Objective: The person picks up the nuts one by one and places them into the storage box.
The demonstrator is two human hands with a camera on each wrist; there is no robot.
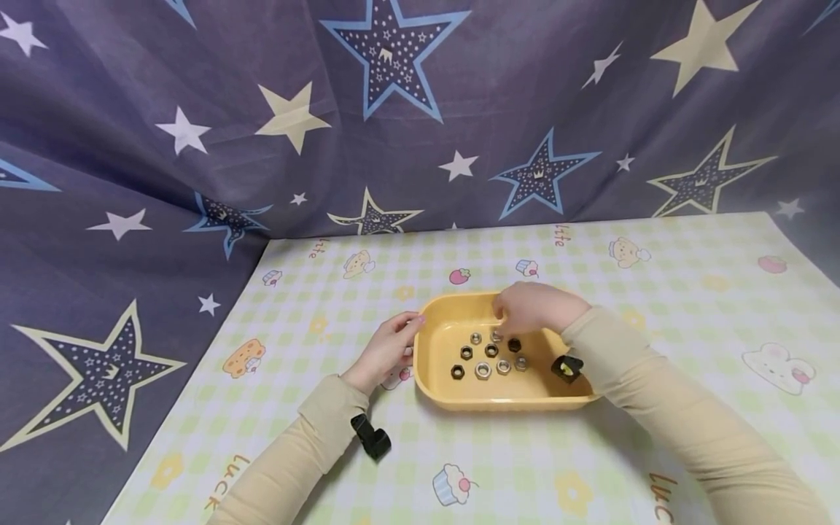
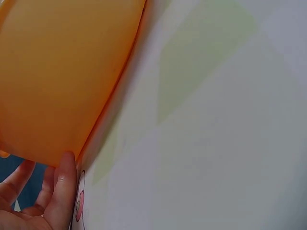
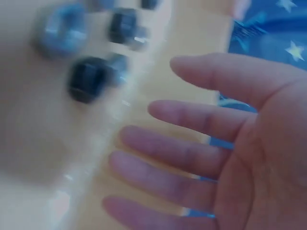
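A yellow plastic tray (image 1: 505,400) sits on the table, with several hex nuts on its floor. Some are silver, like the nut (image 1: 483,370) near its front; others are black, like the nut (image 1: 457,372) at the left. My left hand (image 1: 387,348) rests against the tray's left end, a fingertip at the rim and other fingers on the outer wall. My right hand (image 1: 534,306) reaches in over the far side, above the nuts. In the right wrist view its fingers (image 3: 168,177) are spread and extended, holding nothing, beside blurred nuts.
A pale green checked cloth (image 1: 367,467) with cartoon prints covers the table. Behind and to the left hangs a dark curtain (image 1: 420,168) patterned with stars. Black straps (image 1: 370,437) sit at both wrists.
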